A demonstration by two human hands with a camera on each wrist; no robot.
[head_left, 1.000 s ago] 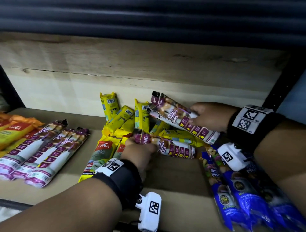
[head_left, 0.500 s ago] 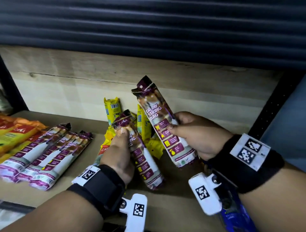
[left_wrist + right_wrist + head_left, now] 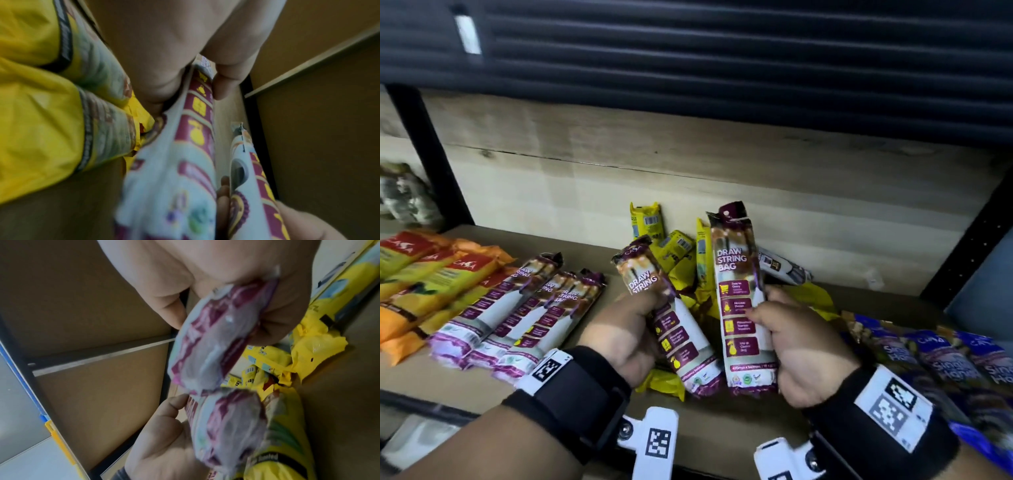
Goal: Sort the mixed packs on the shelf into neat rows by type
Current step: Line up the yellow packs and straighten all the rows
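Observation:
My left hand (image 3: 635, 325) grips a purple-and-white drawstring bag pack (image 3: 674, 329) round its middle, tilted with its top to the left. Beside it my right hand (image 3: 787, 339) grips a second drawstring bag pack (image 3: 739, 301), held nearly upright. Both packs hang above the wooden shelf (image 3: 722, 431). In the left wrist view the left fingers (image 3: 226, 78) curl round that pack (image 3: 195, 129). The right wrist view has the right-hand pack (image 3: 216, 337) above the left-hand one (image 3: 226, 426). Behind them lies a jumble of yellow packs (image 3: 681, 260). Three drawstring packs (image 3: 524, 315) lie in a row at left.
Orange and yellow packs (image 3: 424, 277) lie in a row at far left. Blue packs (image 3: 941, 363) lie side by side at right. A white pack (image 3: 784, 267) lies behind the yellow jumble. The wooden back panel (image 3: 688, 161) and black uprights (image 3: 431, 154) bound the shelf.
Both hands lifted their drawstring packs off the yellow pile and drew them toward me. The packs swung from lying flat to standing nearly upright, close side by side.

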